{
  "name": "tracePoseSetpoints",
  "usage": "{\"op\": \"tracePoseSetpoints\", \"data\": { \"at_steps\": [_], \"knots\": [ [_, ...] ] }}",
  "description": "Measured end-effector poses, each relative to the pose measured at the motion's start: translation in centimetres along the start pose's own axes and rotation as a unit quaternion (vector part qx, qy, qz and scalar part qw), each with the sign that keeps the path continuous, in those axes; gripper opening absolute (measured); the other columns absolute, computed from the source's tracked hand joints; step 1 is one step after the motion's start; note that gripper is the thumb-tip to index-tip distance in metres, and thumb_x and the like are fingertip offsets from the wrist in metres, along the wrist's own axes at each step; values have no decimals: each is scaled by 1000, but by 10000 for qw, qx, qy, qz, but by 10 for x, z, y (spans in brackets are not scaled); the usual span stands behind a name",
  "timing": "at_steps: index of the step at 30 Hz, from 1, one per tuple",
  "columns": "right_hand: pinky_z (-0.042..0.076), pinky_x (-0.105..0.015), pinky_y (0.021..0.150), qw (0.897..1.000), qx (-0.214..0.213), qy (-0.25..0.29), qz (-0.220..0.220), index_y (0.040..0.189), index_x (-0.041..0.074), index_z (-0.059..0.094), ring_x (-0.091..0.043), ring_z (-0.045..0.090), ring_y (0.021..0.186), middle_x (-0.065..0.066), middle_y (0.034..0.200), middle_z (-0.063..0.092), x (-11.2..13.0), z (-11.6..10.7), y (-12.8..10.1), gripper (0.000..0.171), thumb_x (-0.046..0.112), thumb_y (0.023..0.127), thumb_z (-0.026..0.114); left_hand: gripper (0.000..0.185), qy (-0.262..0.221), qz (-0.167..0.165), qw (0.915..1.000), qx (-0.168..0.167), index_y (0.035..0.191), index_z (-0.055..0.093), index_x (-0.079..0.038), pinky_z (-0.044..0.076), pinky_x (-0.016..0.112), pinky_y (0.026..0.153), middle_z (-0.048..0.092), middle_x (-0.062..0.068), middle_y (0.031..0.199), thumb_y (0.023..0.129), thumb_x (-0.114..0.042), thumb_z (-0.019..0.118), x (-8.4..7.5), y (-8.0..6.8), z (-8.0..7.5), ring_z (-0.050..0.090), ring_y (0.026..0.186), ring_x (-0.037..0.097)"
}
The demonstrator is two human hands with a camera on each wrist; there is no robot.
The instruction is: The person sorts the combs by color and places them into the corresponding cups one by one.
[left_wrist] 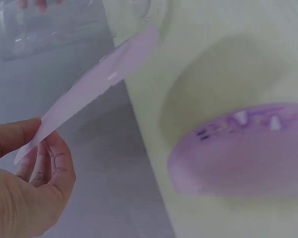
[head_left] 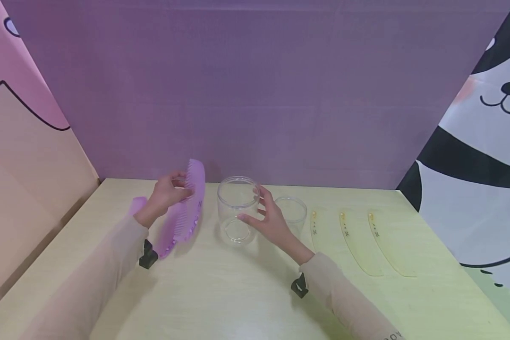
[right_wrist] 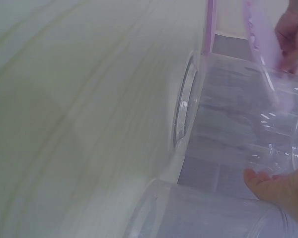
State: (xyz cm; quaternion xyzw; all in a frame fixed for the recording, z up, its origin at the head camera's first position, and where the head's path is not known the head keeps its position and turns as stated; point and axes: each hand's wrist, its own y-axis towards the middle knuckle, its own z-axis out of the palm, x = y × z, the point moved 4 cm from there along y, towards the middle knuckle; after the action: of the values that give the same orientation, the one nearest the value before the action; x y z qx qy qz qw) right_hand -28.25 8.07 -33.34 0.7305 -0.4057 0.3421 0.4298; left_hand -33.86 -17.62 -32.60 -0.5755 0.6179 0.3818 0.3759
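Note:
My left hand pinches a purple comb between thumb and fingers, holding it upright above the table. In the left wrist view that comb is seen nearly edge-on. A second purple comb with a decorated edge lies on the table below it. Partly hidden by my left wrist, a further purple patch shows in the head view; whether it is a separate comb I cannot tell. My right hand grips the side of a clear round jar, thumb in front and fingers behind. The jar stands upright with its top uncovered.
A second clear jar stands just behind my right hand. Three translucent yellow curved pieces, decorated along one edge, lie in a row on the right of the pale table. A purple backdrop rises behind the table.

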Motion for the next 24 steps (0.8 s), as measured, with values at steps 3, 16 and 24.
{"op": "tracePoseSetpoints", "data": {
  "at_steps": [3, 16, 24],
  "knots": [
    [38, -52, 101, 10000, -1, 17, 3, 141, -2, 20, -41, 37, 128, -21, 142, 33, 0, 0, 0, 82, 12, 78, 71, 53, -23, 82, 10000, -52, 130, 41, -1, 56, 27, 74, 52, 22, 121, 82, -4, 63, -11, 0, -5, 58, 91, 18],
    [38, -52, 101, 10000, -3, 16, -83, 140, -4, 20, -40, 36, 128, -20, 142, 33, -1, -1, 0, 82, 10, 78, 72, 48, -113, 779, 9961, -393, 126, 43, 2, 53, 27, 77, 53, 22, 121, 82, 2, 60, -65, -3, -22, 54, 101, 27],
    [38, -52, 101, 10000, -12, 37, -53, 140, -4, 21, -40, 37, 128, -20, 141, 34, 1, -1, -1, 81, 11, 78, 72, 45, 124, 1253, 9893, -742, 123, 46, 0, 48, 21, 73, 56, 17, 112, 81, -3, 63, -99, -4, -33, 53, 89, 20]
  ]
}}
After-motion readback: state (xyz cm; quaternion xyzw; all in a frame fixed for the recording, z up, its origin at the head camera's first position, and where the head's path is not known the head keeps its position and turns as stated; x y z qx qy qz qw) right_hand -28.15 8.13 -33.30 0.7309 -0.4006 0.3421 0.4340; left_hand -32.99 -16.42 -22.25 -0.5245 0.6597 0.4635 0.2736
